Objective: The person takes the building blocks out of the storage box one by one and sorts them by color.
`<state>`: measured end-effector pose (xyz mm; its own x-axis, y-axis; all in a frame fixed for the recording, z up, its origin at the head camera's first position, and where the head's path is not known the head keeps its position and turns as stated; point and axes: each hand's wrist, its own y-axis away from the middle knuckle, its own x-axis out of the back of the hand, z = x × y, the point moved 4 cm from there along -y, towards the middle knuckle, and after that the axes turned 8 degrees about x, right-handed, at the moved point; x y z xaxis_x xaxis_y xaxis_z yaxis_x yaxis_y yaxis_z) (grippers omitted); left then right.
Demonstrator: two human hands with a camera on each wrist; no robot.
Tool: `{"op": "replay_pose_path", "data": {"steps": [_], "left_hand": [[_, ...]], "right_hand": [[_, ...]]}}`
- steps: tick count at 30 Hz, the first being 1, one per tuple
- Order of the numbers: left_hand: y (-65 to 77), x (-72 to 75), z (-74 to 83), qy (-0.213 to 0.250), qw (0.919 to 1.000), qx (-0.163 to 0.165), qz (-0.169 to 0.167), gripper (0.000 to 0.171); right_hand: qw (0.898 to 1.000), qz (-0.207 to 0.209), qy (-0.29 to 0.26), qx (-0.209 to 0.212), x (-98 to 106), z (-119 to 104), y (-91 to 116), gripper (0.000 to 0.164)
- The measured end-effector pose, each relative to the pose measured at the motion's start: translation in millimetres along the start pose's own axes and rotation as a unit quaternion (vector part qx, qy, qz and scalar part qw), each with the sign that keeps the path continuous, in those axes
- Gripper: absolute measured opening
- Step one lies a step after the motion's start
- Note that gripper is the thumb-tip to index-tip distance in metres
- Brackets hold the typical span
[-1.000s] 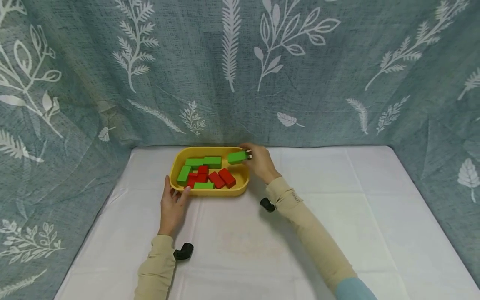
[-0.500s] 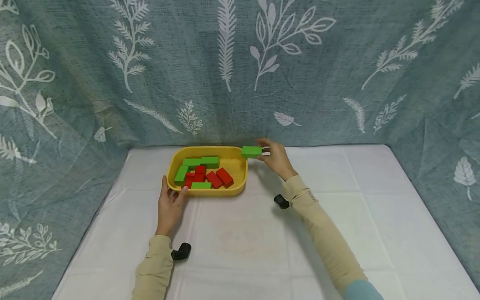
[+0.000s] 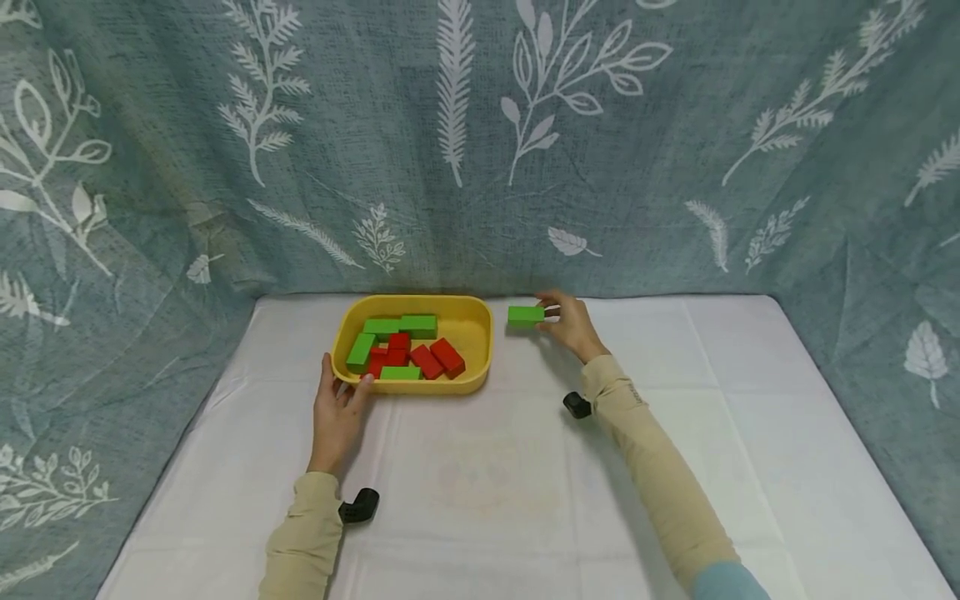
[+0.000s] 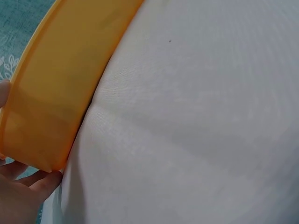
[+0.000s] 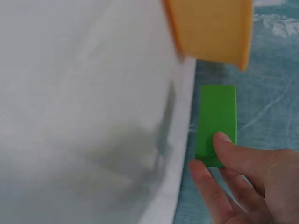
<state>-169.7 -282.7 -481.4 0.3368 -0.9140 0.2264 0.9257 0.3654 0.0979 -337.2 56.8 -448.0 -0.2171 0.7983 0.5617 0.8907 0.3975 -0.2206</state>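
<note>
A green block [image 3: 526, 317] is pinched between the thumb and fingers of my right hand [image 3: 572, 323], just right of the yellow tray [image 3: 486, 367]. The right wrist view shows the thumb on a broad face of that green block [image 5: 217, 112] and fingertips at its near end. Whether it touches the table cannot be told. My left hand [image 3: 339, 421] grips the tray's front left corner; in the left wrist view the fingers [image 4: 46, 184] press the tray's outer wall [image 4: 60, 84]. Inside the tray lie several green blocks [image 3: 418, 326] and several red blocks [image 3: 447, 357], mostly towards the left and middle.
A white cloth [image 3: 495, 475] covers the table. Behind it hangs a blue-green curtain [image 3: 420, 167] with white leaf prints, close to the table's back edge and the tray. A black wrist device [image 3: 360, 506] sits at the left wrist, another black device [image 3: 577, 405] at the right.
My right hand has carried the green block from over the tray's right end out past its rim, to the right, and lowered it a little. The left hand stays on the tray.
</note>
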Motion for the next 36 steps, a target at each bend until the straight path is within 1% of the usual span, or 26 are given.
{"op": "replay_pose_path", "data": {"steps": [5, 11, 13, 15, 18, 20, 21, 23, 27, 31, 36], "left_hand": [[0.1, -0.9, -3.1, -0.004, 1.0000, 0.008, -0.003, 0.087], [1.3, -0.9, -6.1, -0.009, 0.9999, 0.012, 0.000, 0.088], [6.9, -1.1, 3.1, -0.007, 0.9998, 0.017, -0.003, 0.087], [11.7, -1.4, 11.5, -0.002, 0.9997, 0.021, -0.007, 0.085], [11.9, -1.6, 14.4, 0.003, 0.9996, 0.028, -0.009, 0.084], [5.9, -1.0, 5.2, 0.002, 0.9997, 0.025, -0.005, 0.085], [3.1, -0.6, 1.0, 0.001, 0.9997, 0.023, -0.004, 0.086], [0.0, -0.4, -3.9, -0.002, 0.9998, 0.019, -0.001, 0.087], [-1.2, -0.8, -4.8, -0.003, 0.9999, 0.011, 0.000, 0.086], [-1.9, -0.3, -4.2, -0.003, 1.0000, 0.005, 0.001, 0.086], [-1.7, 1.3, -3.5, -0.006, 1.0000, 0.003, 0.004, 0.086]], "right_hand": [[1.000, -0.005, 0.009, -0.024, -0.4, 13.1, 3.5, 0.053], [0.999, -0.005, 0.013, -0.039, -2.3, 19.3, 6.3, 0.053], [0.999, -0.004, 0.013, -0.041, -3.2, 20.2, 7.0, 0.053], [0.999, 0.003, 0.022, -0.031, -3.7, 19.4, 8.4, 0.052], [0.999, 0.005, 0.021, -0.026, -3.9, 20.2, 8.6, 0.052], [0.999, 0.003, 0.024, -0.022, -3.7, 20.7, 8.4, 0.052], [0.999, -0.005, 0.019, -0.026, -3.7, 22.3, 7.4, 0.053], [0.999, -0.010, 0.025, -0.030, -3.3, 22.1, 6.8, 0.054], [0.998, -0.029, 0.049, -0.036, -1.3, 19.0, 5.1, 0.055], [0.996, -0.040, 0.069, -0.028, 2.9, 11.8, 1.4, 0.054], [0.997, -0.042, 0.067, -0.020, 6.0, 1.1, -5.3, 0.050]]}}
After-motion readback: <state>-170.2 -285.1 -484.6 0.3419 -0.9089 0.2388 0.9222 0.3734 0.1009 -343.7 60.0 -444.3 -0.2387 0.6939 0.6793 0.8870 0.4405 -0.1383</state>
